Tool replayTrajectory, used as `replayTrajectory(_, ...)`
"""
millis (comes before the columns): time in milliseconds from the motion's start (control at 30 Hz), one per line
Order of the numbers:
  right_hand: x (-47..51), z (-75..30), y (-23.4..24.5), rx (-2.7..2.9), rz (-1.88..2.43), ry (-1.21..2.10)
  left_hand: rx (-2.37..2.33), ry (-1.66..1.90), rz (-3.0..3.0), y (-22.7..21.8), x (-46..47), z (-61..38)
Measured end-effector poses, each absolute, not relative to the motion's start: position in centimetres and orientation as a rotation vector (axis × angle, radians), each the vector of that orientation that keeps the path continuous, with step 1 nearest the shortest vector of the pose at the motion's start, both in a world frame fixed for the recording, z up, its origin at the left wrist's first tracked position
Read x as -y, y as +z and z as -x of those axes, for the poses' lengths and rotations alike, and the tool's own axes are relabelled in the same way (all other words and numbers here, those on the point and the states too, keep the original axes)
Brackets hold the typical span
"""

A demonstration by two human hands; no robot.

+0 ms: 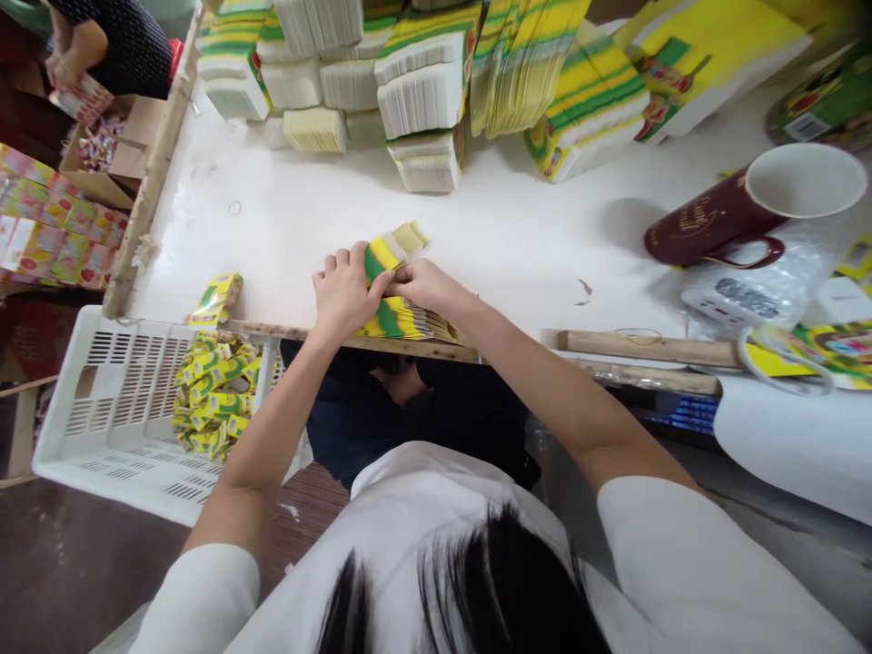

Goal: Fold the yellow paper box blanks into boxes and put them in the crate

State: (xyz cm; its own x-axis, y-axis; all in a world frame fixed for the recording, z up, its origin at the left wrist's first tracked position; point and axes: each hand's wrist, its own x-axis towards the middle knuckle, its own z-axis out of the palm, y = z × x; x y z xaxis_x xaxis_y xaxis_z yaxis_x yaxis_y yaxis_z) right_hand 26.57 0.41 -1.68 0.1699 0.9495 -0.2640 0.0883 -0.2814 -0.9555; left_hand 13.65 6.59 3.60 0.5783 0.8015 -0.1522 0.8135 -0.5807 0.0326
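Note:
My left hand (346,292) and my right hand (426,283) meet at the near edge of the white table (504,227). Both are closed on a yellow and green flat carton (391,252), whose pale flaps stick out past my fingers. Under my hands lies a small stack of the same flat cartons (401,320), fanned along the wooden edge strip. One folded yellow-green box (216,300) sits on the table edge to the left.
A white plastic crate (102,409) at lower left holds several folded yellow-green boxes (213,391). Tall stacks of flat cartons (422,91) line the far side. A maroon mug (749,209) lies at right beside a power strip (742,300). Another person (109,45) works at upper left.

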Motion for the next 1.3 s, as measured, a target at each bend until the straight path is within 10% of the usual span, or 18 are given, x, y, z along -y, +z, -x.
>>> replayTrajectory(767,0.4,-28.8,-0.9,1.286,2.063,0.628,-1.402,-0.151,-2.704,3.4,-6.6,-13.6)
replayTrajectory(1300,1.7,-30.8,-0.2,1.360,1.965,0.900,-1.389,-0.179,-2.730,3.4,-6.5,-13.6)
